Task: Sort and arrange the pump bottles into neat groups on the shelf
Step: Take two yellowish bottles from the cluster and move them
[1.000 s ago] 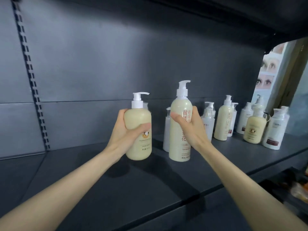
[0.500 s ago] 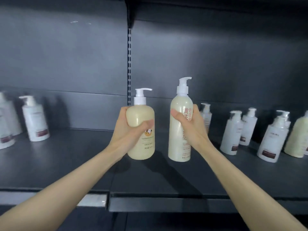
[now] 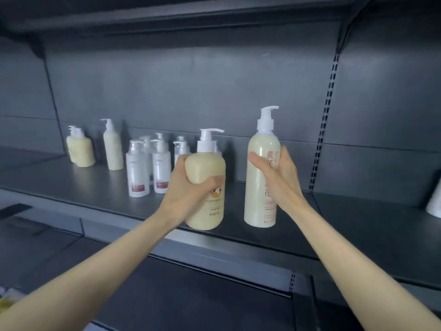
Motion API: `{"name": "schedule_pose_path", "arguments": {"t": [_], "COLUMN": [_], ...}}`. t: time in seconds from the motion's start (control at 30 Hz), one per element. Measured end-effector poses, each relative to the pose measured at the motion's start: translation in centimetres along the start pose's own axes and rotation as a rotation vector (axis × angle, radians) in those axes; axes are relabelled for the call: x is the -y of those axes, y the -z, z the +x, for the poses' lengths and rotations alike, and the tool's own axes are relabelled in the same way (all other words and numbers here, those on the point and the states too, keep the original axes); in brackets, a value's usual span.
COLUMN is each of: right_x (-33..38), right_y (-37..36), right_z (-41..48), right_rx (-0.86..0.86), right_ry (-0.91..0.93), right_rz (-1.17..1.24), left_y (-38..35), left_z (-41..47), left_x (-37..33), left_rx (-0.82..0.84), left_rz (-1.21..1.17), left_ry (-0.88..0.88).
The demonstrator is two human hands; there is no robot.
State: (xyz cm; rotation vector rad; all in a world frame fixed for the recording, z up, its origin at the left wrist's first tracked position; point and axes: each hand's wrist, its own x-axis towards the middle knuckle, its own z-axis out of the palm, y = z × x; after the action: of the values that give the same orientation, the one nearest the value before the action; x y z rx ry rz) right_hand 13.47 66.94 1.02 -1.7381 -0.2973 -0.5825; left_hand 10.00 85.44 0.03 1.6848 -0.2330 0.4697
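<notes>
Cream-coloured, two bottles in two hands: left hand (image 3: 188, 187) grips squat bottle (image 3: 205, 167), right hand (image 3: 280, 179) grips tall bottle (image 3: 256, 201)

- Shelf (image 3: 71, 187): smooth grey painted metal with a dull sheen.
- Back panel (image 3: 191, 80) at 12 o'clock: the same metal, matt.
- Slotted upright (image 3: 327, 103) at 2 o'clock: matt metal.
- Short bottle (image 3: 205, 163): smooth cream plastic with a soft gloss.
- Its pump (image 3: 207, 137): glossy white plastic.
- Tall bottle (image 3: 260, 187): smooth, slightly translucent plastic.
- White bottles (image 3: 137, 168) at 9 o'clock: glossy plastic.
</notes>
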Motion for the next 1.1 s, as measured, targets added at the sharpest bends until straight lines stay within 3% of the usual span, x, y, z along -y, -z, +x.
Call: {"name": "schedule_pose_path", "arguments": {"t": [0.47, 1.1], "right_x": [2.8, 0.9], "right_y": [-22.3, -47.5], "right_z": [3.0, 14.0], "right_rx": [0.186, 0.268], "right_ry": [0.069, 0.056], "right_rz": [0.097, 0.07], "left_y": [20.1, 37.8], "left_z": [4.8, 19.8], "left_x": [5.2, 14.7], "left_rx": [-0.229, -0.235], "left_rz": [0.071, 0.134], "left_ry": [-0.026, 0.057]}}
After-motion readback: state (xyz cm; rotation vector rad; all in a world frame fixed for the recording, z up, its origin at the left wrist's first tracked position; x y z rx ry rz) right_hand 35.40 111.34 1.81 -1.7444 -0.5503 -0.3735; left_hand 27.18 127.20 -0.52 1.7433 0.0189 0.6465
